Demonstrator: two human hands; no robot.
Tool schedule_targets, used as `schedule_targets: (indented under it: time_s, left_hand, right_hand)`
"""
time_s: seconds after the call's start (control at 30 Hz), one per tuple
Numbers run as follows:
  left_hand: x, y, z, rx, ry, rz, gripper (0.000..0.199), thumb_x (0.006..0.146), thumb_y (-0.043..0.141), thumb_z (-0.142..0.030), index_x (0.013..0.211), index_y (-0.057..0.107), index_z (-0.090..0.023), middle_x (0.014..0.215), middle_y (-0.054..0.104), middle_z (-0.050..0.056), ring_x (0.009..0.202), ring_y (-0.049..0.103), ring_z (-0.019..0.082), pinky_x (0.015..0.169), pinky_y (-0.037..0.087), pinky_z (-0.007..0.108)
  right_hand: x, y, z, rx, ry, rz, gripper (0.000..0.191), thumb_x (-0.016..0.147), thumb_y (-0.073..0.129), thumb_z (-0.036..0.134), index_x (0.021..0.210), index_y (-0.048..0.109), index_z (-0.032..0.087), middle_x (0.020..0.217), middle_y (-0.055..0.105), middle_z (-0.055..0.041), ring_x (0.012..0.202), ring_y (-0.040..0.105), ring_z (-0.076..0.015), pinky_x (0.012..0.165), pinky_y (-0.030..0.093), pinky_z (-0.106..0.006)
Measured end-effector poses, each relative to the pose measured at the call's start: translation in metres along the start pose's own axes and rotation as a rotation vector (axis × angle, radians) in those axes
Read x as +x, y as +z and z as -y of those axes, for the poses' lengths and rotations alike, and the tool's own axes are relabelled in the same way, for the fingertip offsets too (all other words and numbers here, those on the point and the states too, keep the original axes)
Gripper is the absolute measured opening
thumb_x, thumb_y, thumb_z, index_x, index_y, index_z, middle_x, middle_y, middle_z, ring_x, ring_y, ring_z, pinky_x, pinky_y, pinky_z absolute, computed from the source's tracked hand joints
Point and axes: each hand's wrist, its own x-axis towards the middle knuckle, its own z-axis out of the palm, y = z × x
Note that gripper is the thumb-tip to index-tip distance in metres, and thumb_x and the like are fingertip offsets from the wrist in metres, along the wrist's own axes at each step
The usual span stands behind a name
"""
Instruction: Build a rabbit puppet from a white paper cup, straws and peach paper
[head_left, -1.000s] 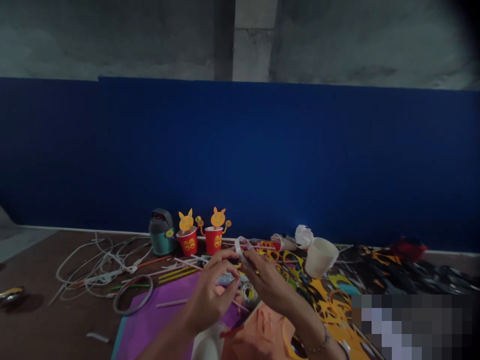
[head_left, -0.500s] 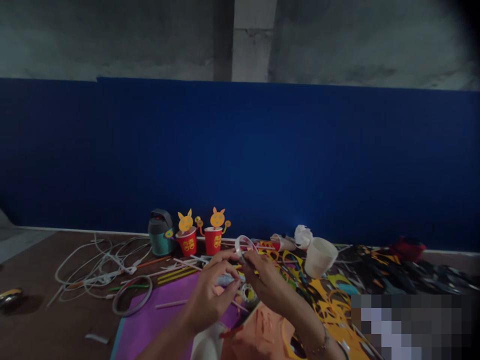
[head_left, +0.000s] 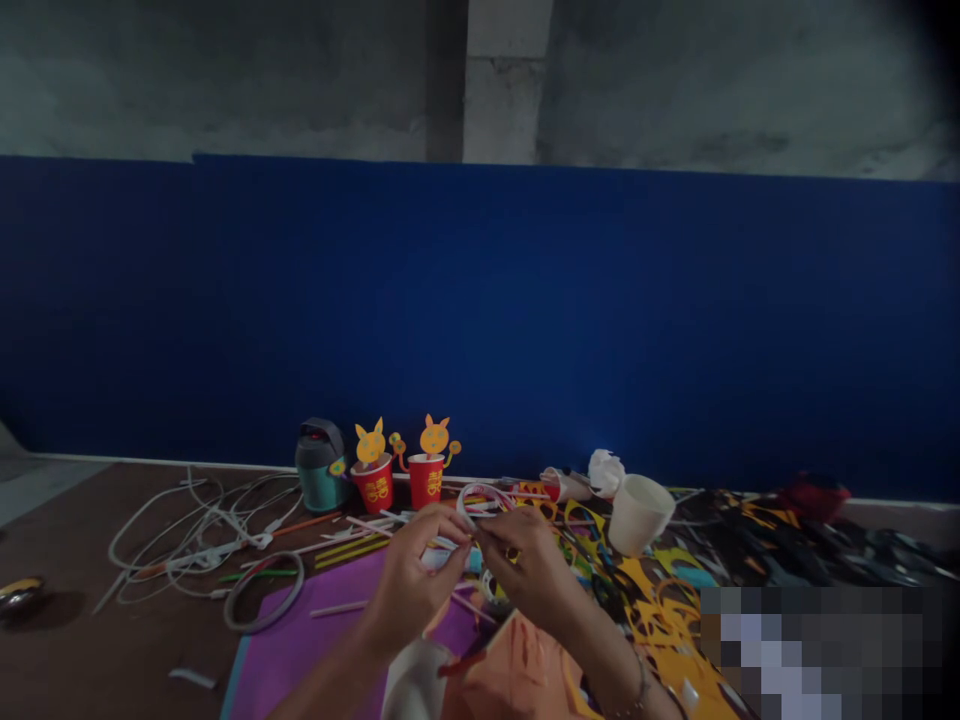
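Near the middle of the table, a pale ring-shaped roll, apparently tape [head_left: 472, 497], is held between both hands. My right hand [head_left: 525, 565] pinches its lower side with bent fingers. Fingertips of my left hand [head_left: 424, 570] are closed at the roll's lower left, close to the right fingertips. A light blue item [head_left: 442, 556] shows behind the left fingers; whether it is held cannot be made out. Another white roll [head_left: 495, 592] lies just under the right hand. Below the hands are purple paper [head_left: 315, 635], a white cup [head_left: 414, 685] and an orange sheet [head_left: 517, 672].
Two red cups [head_left: 427, 482] with orange cat figures stand at the back, beside a teal flask [head_left: 322, 480]. White cables [head_left: 180, 530] and a grey ring [head_left: 231, 610] lie left. An upright white cup [head_left: 639, 518], yellow paper scraps [head_left: 667, 640] and dark tools [head_left: 847, 550] spread right.
The ring-shaped roll has moved down and left, and is turned differently. My right hand has shifted slightly left and lower, and my left fingertips have moved a little.
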Motion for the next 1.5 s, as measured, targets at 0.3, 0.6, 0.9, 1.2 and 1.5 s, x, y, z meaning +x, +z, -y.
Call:
schedule_targets:
  time_s: [0.3, 0.6, 0.9, 1.2, 1.5]
  left_hand:
    - [-0.002, -0.003, 0.0, 0.097, 0.049, -0.003, 0.014, 0.077, 0.056, -0.006, 0.072, 0.057, -0.019, 0.079, 0.064, 0.003, 0.077, 0.062, 0.017, 0.072, 0.047, 0.028]
    - [-0.002, -0.006, -0.005, 0.127, 0.184, 0.016, 0.017, 0.077, 0.056, -0.003, 0.073, 0.059, -0.019, 0.079, 0.066, 0.003, 0.075, 0.064, 0.015, 0.07, 0.049, 0.026]
    - [-0.006, -0.012, -0.01, 0.205, 0.33, 0.038, 0.02, 0.078, 0.055, -0.002, 0.078, 0.06, -0.021, 0.082, 0.066, 0.003, 0.079, 0.064, 0.015, 0.073, 0.049, 0.026]
    - [0.0, -0.016, -0.015, -0.036, 0.084, -0.026, 0.008, 0.08, 0.057, -0.012, 0.076, 0.056, -0.019, 0.086, 0.061, 0.004, 0.081, 0.062, 0.016, 0.073, 0.049, 0.027]
    - [0.005, -0.011, -0.001, -0.157, -0.372, -0.158, 0.014, 0.073, 0.069, -0.029, 0.076, 0.066, -0.016, 0.07, 0.069, 0.002, 0.066, 0.063, 0.015, 0.06, 0.047, 0.022]
  right_hand:
    - [-0.002, 0.005, 0.001, -0.046, -0.002, -0.031, 0.028, 0.084, 0.049, 0.015, 0.057, 0.043, 0.018, 0.055, 0.047, 0.0052, 0.056, 0.045, -0.0103, 0.072, 0.031, -0.029]
    - [-0.002, 0.007, 0.007, 0.067, 0.034, -0.111, 0.033, 0.079, 0.048, 0.017, 0.049, 0.035, 0.017, 0.049, 0.036, 0.0058, 0.05, 0.036, -0.0086, 0.066, 0.03, -0.028]
    - [-0.001, 0.02, 0.011, 0.83, 0.497, -0.031, 0.027, 0.065, 0.045, 0.024, 0.041, 0.037, 0.019, 0.04, 0.032, 0.0054, 0.042, 0.026, -0.0074, 0.043, 0.02, -0.023]
    - [-0.001, 0.008, 0.013, 0.337, 0.224, -0.211, 0.033, 0.08, 0.049, 0.025, 0.048, 0.051, 0.016, 0.048, 0.038, 0.0029, 0.049, 0.034, -0.0098, 0.049, 0.027, -0.024]
    - [-0.004, 0.004, 0.012, 0.158, 0.126, -0.202, 0.03, 0.084, 0.051, 0.022, 0.055, 0.058, 0.019, 0.051, 0.048, 0.0029, 0.052, 0.043, -0.0124, 0.065, 0.035, -0.029]
